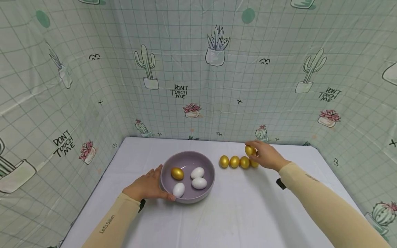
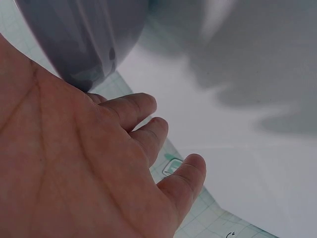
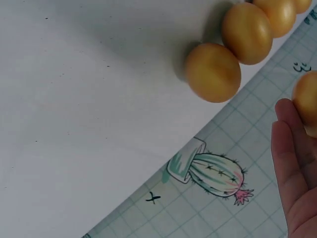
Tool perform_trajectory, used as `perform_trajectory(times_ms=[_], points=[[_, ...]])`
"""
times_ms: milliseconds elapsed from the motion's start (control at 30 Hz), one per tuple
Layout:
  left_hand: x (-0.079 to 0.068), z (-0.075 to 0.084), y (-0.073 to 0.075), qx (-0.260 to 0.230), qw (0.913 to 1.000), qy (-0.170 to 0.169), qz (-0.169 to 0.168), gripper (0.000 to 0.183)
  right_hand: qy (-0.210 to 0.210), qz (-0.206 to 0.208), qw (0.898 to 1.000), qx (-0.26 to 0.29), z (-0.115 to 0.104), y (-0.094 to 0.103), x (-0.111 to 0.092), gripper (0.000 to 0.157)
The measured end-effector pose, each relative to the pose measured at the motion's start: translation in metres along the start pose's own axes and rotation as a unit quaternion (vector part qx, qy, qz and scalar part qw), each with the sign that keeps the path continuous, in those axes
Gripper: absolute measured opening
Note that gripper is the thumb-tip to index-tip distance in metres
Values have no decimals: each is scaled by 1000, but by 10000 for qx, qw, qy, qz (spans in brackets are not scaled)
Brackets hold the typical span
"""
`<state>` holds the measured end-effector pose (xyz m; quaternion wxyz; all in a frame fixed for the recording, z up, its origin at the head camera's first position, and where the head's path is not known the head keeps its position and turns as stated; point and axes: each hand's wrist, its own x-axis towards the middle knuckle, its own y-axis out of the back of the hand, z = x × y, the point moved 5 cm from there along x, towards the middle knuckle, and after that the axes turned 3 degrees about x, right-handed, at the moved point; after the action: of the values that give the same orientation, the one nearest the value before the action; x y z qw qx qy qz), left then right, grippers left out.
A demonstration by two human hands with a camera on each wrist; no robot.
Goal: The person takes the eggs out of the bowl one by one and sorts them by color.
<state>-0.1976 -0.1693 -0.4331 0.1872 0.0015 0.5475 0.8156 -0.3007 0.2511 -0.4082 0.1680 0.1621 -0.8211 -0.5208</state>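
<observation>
My right hand [image 1: 266, 155] pinches a golden egg [image 1: 250, 150] between thumb and fingertips, raised over the right end of a row of several golden eggs [image 1: 234, 161]. Part of the held egg also shows at the edge of the right wrist view. My left hand [image 1: 149, 186] rests against the left side of a purple bowl [image 1: 190, 157], fingers spread and thumb along its front rim. Inside the bowl lie one golden egg [image 1: 177, 173] and three white eggs [image 1: 199, 183]. In the left wrist view the palm lies beside the bowl's outer wall [image 2: 94, 39] with straight fingers.
A white-covered table [image 1: 223, 217] carries the bowl and the eggs. The egg row lies to the right of the bowl, near the table's back edge. A cloth [image 1: 198, 79] with a grid and cactus drawings hangs behind and on both sides.
</observation>
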Motion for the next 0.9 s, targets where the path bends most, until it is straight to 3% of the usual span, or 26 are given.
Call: perform_trajectory(times_ms=[333, 633, 900], points=[[0, -2, -3, 36, 10000, 26, -18, 141, -418, -2, 9991, -114, 24, -1, -8, 54], [2, -3, -4, 116, 9999, 21, -52, 140, -523, 78, 9981, -303, 42, -3, -18, 51], [4, -4, -4, 145, 9999, 18, -77, 140, -732, -124, 9964, -409, 56, -10, -22, 48]])
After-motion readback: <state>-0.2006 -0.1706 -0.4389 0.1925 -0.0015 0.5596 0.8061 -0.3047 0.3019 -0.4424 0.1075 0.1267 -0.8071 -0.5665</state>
